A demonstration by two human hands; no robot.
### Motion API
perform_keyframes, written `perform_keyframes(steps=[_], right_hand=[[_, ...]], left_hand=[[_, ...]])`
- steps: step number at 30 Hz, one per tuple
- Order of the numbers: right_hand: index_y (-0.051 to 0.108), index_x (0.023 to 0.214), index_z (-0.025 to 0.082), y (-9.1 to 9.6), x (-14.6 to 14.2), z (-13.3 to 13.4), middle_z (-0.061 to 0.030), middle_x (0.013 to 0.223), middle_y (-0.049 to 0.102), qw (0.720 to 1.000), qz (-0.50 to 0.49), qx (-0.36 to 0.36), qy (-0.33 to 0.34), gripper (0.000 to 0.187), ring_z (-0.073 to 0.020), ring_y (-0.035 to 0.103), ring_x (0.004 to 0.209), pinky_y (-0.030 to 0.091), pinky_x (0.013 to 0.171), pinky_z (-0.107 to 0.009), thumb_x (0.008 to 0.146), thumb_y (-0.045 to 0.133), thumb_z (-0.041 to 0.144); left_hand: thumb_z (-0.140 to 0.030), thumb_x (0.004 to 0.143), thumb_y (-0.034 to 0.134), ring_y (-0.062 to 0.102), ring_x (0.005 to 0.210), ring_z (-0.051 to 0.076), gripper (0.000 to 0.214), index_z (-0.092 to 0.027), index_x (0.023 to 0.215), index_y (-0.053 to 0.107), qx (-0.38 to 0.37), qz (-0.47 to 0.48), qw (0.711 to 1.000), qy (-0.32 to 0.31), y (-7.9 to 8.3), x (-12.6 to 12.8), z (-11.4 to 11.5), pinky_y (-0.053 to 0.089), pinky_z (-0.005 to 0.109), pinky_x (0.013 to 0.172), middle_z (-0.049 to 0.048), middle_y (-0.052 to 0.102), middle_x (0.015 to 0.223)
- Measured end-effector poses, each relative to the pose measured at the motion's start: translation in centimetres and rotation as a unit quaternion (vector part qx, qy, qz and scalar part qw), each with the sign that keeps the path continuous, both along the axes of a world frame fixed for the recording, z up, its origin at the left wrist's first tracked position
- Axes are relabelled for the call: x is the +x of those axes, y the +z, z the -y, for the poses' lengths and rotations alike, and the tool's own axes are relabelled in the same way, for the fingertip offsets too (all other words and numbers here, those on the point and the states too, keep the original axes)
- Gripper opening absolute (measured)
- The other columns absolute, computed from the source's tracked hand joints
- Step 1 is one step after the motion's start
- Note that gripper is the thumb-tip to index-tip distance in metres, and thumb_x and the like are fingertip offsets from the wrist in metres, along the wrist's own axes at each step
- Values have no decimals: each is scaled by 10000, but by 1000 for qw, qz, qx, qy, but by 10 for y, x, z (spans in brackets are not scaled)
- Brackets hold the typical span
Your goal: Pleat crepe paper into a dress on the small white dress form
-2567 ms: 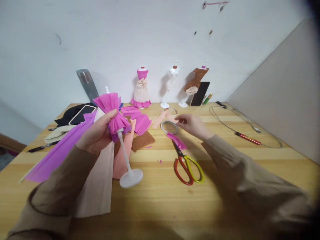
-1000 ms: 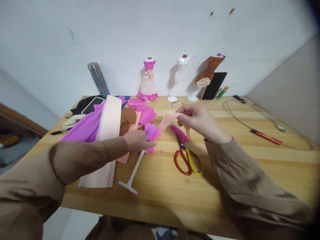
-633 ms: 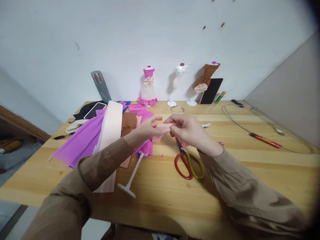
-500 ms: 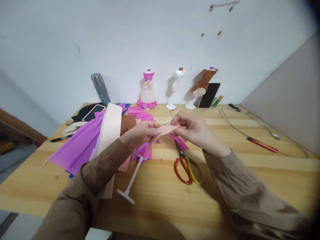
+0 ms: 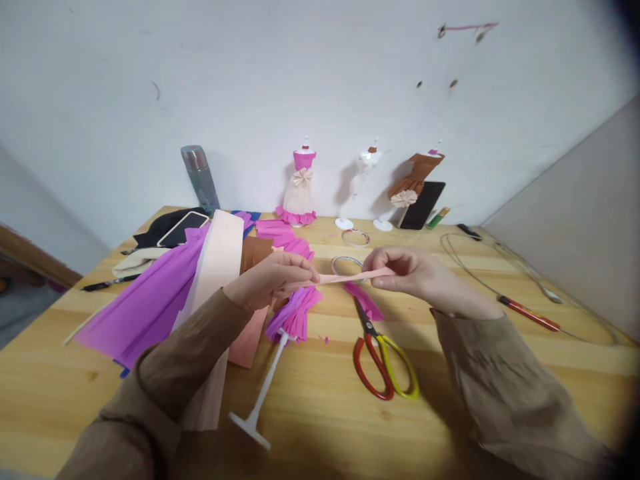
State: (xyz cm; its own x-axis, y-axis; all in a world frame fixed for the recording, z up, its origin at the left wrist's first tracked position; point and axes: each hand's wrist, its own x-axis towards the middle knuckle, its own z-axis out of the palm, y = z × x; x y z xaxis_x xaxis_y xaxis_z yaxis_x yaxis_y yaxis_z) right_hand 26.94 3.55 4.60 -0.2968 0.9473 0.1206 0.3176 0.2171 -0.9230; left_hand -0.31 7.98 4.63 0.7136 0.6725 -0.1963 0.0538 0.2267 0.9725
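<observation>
My left hand [image 5: 273, 277] and my right hand [image 5: 410, 272] each pinch one end of a narrow peach paper strip [image 5: 345, 277], held stretched between them above the table. Below the left hand a small white mannequin stand [image 5: 260, 393] lies on its side, wearing a pleated magenta paper dress [image 5: 295, 313]. Red and yellow scissors [image 5: 383, 357] lie just in front of my right hand, with a magenta paper scrap [image 5: 365, 300] at their tips. A tape roll [image 5: 345, 265] lies behind the strip.
Magenta, peach and brown crepe paper sheets [image 5: 165, 287] spread over the left of the wooden table [image 5: 500, 373]. Three dressed mannequins [image 5: 303, 187] stand by the wall with a grey bottle [image 5: 200, 177], a phone [image 5: 183, 228] and a dark tablet [image 5: 423, 203]. A cable and red-handled tool [image 5: 530, 313] lie right.
My left hand laid the dressed mannequin down on the table and joined my right hand on the peach strip. Both hands then drew apart, pulling the strip out straight.
</observation>
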Motion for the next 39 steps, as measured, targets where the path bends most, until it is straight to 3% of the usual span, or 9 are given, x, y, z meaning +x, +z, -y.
perform_keyframes(steps=[5,9,14,18,22,26,31,36,39], right_hand=[[651,693,201,-2,21,-2,-36,787,683,999,-26,-23,-4,293,-174,623,764,485,688,-285,715,840,424],[708,725,213,-3,28,-3,-36,806,711,993,-86,-15,-76,279,-166,635,753,492,684,-283,699,843,455],[731,736,194,-4,28,-8,-25,638,664,979,-124,-35,-158,368,-130,564,566,426,515,-257,593,883,497],[676,642,176,-3,24,-9,14,499,555,975,-88,-33,-202,336,-79,433,444,301,418,-231,634,857,459],[695,653,176,2,21,-6,39,415,488,969,-96,-26,-228,301,-67,366,390,236,377,-227,634,854,431],[744,747,172,1,27,-7,-15,546,655,965,-162,-44,-200,310,-87,488,408,344,380,-221,615,875,419],[746,724,202,-10,38,-13,-24,679,722,954,-242,-47,-170,291,-145,667,597,581,621,-300,572,924,374],[759,714,236,-12,38,-14,-19,828,754,952,-260,-38,-153,249,-143,691,678,600,758,-343,578,925,364],[748,682,237,-9,38,-12,-33,964,757,956,-253,-39,-144,240,-141,680,699,595,798,-364,583,915,379]], left_hand=[[-267,612,771,472,605,94,246,-157,697,567,224,-87,970,45,1,4,6,338,229,570,-38,539,631],[-190,634,704,481,638,104,176,-170,658,530,363,-116,923,55,-4,5,6,365,233,611,-47,525,636],[-213,716,622,496,581,99,98,-143,650,602,300,-117,944,70,-7,5,-1,375,223,565,-23,554,592],[-246,717,634,431,466,78,133,-140,638,633,254,-121,956,80,-3,7,-3,325,215,485,-50,503,488],[-256,725,628,421,455,78,174,-154,591,583,266,-142,949,96,1,7,-2,293,207,465,-57,466,472],[-279,743,635,432,511,88,195,-151,603,594,320,-153,929,109,-2,5,-2,305,206,497,-42,483,512],[-268,744,650,476,583,111,168,-158,619,628,379,-166,902,122,-11,4,-7,352,215,556,-21,539,557],[-220,721,631,487,614,110,151,-162,593,577,398,-166,895,112,-8,2,-7,378,220,606,-18,559,586],[-210,719,621,434,577,93,208,-170,554,503,366,-163,911,96,3,0,-4,330,213,563,-45,487,544]])
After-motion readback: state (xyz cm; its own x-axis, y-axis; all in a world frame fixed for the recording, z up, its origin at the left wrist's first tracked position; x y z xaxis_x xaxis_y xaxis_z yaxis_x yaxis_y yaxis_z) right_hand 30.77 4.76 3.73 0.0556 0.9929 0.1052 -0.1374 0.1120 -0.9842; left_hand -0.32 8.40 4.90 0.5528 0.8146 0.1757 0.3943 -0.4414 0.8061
